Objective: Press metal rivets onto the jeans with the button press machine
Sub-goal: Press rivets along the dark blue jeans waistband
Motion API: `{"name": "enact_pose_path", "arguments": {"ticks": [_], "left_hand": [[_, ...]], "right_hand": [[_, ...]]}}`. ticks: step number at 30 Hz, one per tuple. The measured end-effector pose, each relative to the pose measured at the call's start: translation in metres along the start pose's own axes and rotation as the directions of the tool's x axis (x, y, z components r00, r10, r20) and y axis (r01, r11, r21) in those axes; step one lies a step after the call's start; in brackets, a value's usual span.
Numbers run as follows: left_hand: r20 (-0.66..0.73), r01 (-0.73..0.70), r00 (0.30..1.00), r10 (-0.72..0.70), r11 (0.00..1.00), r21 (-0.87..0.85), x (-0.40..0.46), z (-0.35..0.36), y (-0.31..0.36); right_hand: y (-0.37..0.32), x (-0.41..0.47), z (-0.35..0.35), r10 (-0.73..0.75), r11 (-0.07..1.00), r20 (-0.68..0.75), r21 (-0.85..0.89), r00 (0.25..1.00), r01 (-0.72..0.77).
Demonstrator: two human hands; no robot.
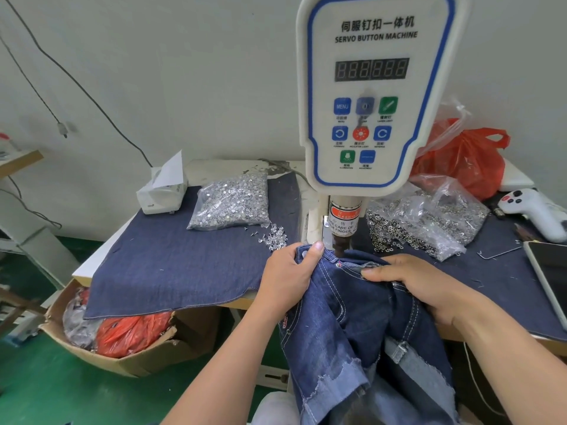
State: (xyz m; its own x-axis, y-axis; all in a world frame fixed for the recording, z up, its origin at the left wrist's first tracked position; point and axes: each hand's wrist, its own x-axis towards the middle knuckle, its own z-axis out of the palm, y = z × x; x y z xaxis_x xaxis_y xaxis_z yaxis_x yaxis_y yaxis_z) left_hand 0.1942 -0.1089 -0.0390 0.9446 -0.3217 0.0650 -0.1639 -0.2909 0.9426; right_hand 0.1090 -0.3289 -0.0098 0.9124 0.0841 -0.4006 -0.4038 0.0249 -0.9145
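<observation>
Both hands on the jeans (352,320), which hang off the front edge of the surface (171,265) w/ the waistband pulled up under the press head (341,240) of the button machine (372,96). My left hand (288,277) grips a bunched fold of denim, fingers curled round it, thumb on top right next to the head. My right hand (411,280) holds the waistband from the other side, fingers curled over the fabric, index tip just beside a rivet (339,264) already sitting in the seam.

Risks, as I judge them: left thumb is v. close to the head. If the press fires now it could catch it; the warning label says as much. Also the fabric's bunched, not flat, so a rivet could go in crooked or thru an extra fold. If I let tension slip, the spot drifts off the die & the rivet lands off the seam.

Bag of rivets (231,204) sits behind-left, bag of rings (429,219) behind-right, some spilled loose on the cloth.
</observation>
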Motion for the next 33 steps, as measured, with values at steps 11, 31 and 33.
{"name": "enact_pose_path", "arguments": {"ticks": [11, 31, 33], "left_hand": [[0.378, 0.245, 0.913, -0.156, 0.949, -0.199, -0.025, -0.025, 0.021], [0.714, -0.071, 0.631, -0.302, 0.895, 0.441, -0.043, -0.075, 0.033], [0.700, 0.006, 0.687, -0.196, 0.965, 0.264, -0.042, -0.082, 0.023]], "right_hand": [[-0.006, -0.019, -0.006, -0.046, 0.994, 0.301, -0.083, 0.952, 0.075], [0.005, -0.055, 0.003, -0.228, 0.956, 0.208, 0.233, 0.951, 0.179], [0.003, -0.059, -0.009, -0.206, 0.955, 0.142, 0.245, 0.968, 0.168]]}}
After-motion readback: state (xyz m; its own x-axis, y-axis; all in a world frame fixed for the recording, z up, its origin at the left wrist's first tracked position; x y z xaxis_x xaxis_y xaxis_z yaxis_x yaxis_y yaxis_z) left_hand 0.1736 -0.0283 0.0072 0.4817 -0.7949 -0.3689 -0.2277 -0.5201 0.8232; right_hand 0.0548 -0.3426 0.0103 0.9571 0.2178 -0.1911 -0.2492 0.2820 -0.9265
